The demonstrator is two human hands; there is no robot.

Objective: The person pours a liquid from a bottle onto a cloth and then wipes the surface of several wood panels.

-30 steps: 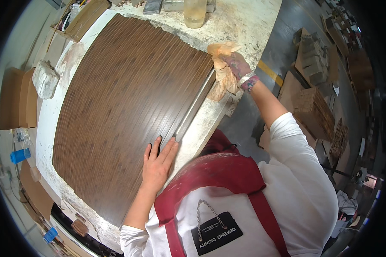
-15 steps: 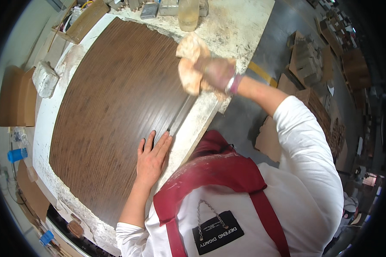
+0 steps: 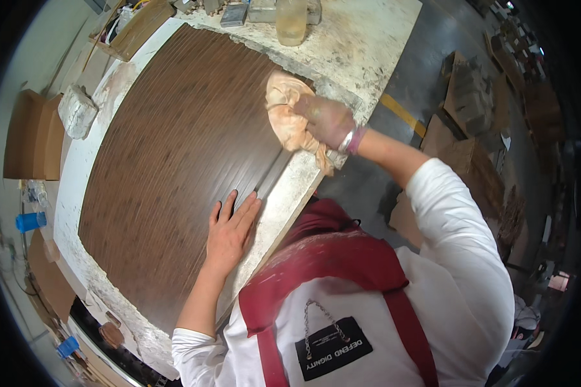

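Bracing a dark-brown, wood-grained flat panel (image 3: 174,148) on the stained white counter (image 3: 361,55) with loosely spread fingers of the left hand (image 3: 229,237), seemingly against shifting; clutching a crumpled peach cloth (image 3: 285,106) at its right end, in bunched fingers of the right hand (image 3: 331,121).
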